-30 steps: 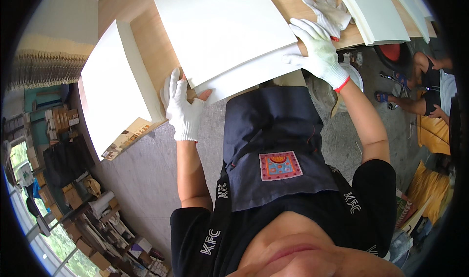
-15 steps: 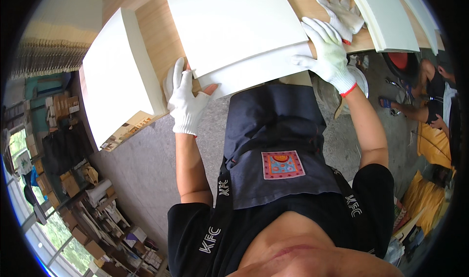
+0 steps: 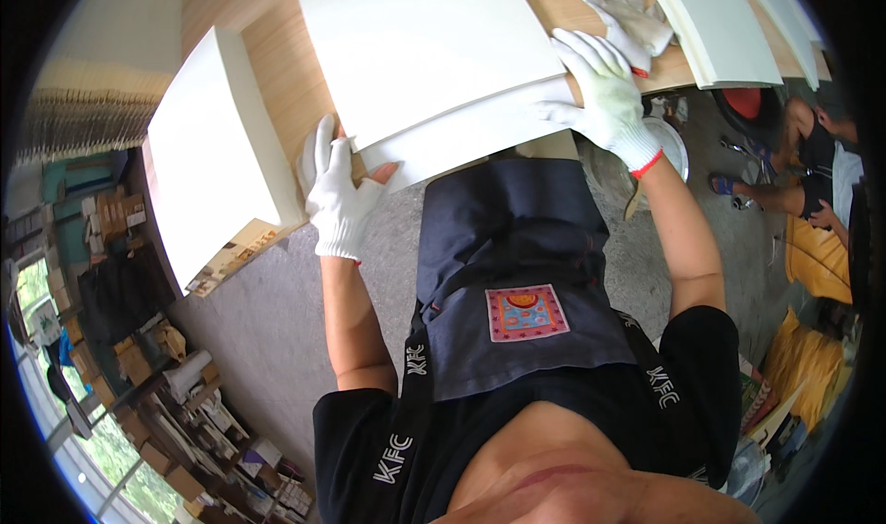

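A broad white sheet [image 3: 434,44] lies over a second white sheet [image 3: 480,122], whose near edge sticks out towards me. My left hand [image 3: 340,192], in a white knit glove with bare thumb tip, rests at the near left corner of these sheets. Its fingers are stretched out and its thumb points across the lower sheet. At the right corner my right hand [image 3: 604,95], also gloved, lies flat with fingers spread against the sheets' edge. Neither hand is closed round anything.
A loose white glove [image 3: 632,16] lies on the wooden tabletop [image 3: 277,53]. White stacks stand left [image 3: 208,145] and right [image 3: 715,30]. Below the table's right edge is a round bucket [image 3: 669,145]. At the far right another person [image 3: 821,155] sits near yellow sacks [image 3: 817,261].
The whole view has shifted slightly, so table and sheets appear a little further left. Both hands keep almost the same place at the sheet corners.
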Demonstrator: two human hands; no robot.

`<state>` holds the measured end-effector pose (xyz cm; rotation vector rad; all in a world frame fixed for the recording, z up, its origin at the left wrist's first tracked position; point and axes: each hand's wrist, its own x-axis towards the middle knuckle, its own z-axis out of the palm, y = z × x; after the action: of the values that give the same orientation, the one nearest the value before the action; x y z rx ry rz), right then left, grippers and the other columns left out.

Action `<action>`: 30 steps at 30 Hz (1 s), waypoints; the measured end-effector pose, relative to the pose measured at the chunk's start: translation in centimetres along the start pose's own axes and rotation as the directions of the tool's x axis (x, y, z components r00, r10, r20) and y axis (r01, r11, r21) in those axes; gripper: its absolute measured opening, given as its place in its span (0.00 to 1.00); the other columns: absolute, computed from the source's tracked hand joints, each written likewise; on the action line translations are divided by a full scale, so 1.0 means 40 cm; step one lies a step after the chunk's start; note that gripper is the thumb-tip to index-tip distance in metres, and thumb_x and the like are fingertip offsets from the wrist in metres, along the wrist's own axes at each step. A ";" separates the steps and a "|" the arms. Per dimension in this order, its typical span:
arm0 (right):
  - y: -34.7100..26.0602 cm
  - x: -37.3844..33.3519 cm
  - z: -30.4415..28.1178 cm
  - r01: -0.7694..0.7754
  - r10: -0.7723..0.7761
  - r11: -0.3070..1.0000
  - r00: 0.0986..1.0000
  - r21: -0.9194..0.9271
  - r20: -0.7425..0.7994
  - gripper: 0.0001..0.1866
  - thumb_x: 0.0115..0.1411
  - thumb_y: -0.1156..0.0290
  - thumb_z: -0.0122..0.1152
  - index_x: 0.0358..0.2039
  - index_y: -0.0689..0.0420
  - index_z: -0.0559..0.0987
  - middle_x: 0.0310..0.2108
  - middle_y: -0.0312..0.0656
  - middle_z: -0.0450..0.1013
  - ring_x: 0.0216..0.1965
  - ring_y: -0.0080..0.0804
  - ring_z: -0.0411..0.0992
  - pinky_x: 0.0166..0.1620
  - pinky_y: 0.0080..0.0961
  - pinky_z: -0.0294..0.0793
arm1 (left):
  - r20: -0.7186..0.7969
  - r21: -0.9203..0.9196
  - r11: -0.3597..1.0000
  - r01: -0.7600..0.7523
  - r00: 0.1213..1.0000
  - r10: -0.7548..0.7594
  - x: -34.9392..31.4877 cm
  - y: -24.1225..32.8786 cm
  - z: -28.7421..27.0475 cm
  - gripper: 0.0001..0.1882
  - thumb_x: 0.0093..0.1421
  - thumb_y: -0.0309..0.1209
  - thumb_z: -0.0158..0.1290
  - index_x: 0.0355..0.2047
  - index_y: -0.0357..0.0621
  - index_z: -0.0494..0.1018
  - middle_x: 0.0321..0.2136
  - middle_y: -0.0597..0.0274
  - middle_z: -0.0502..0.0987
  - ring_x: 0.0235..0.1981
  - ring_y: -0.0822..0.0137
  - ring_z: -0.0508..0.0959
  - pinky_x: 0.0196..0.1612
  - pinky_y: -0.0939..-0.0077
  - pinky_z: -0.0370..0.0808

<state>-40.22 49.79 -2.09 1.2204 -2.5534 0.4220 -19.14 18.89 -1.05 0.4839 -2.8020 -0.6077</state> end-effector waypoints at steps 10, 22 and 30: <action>-0.003 -0.003 0.005 -0.055 0.056 0.998 0.998 -0.039 0.028 0.47 0.49 0.36 0.66 0.63 0.54 0.67 0.64 0.39 0.63 0.66 0.39 0.58 0.68 0.38 0.54 | -0.061 0.045 0.998 -0.037 0.997 0.039 -0.006 -0.005 0.009 0.43 0.48 0.47 0.68 0.60 0.39 0.66 0.65 0.47 0.61 0.60 0.49 0.70 0.54 0.63 0.75; 0.004 -0.003 0.001 -0.005 0.005 0.999 1.000 -0.045 0.000 0.45 0.50 0.38 0.64 0.62 0.53 0.67 0.64 0.38 0.63 0.66 0.36 0.58 0.69 0.38 0.52 | -0.014 0.056 0.998 -0.031 0.999 0.032 0.002 0.003 -0.002 0.37 0.50 0.43 0.66 0.57 0.39 0.68 0.67 0.51 0.59 0.62 0.48 0.66 0.58 0.64 0.71; 0.008 -0.010 0.007 -0.037 0.037 0.999 0.999 -0.019 0.012 0.46 0.51 0.36 0.62 0.62 0.54 0.67 0.65 0.37 0.61 0.68 0.35 0.55 0.70 0.38 0.49 | 0.004 0.060 0.998 -0.027 1.000 0.027 0.001 0.009 -0.002 0.39 0.51 0.36 0.66 0.61 0.36 0.64 0.66 0.46 0.60 0.65 0.49 0.62 0.65 0.66 0.63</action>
<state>-40.29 50.16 -2.54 1.1745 -2.5878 0.3991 -19.24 19.17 -0.83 0.4566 -2.8316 -0.5198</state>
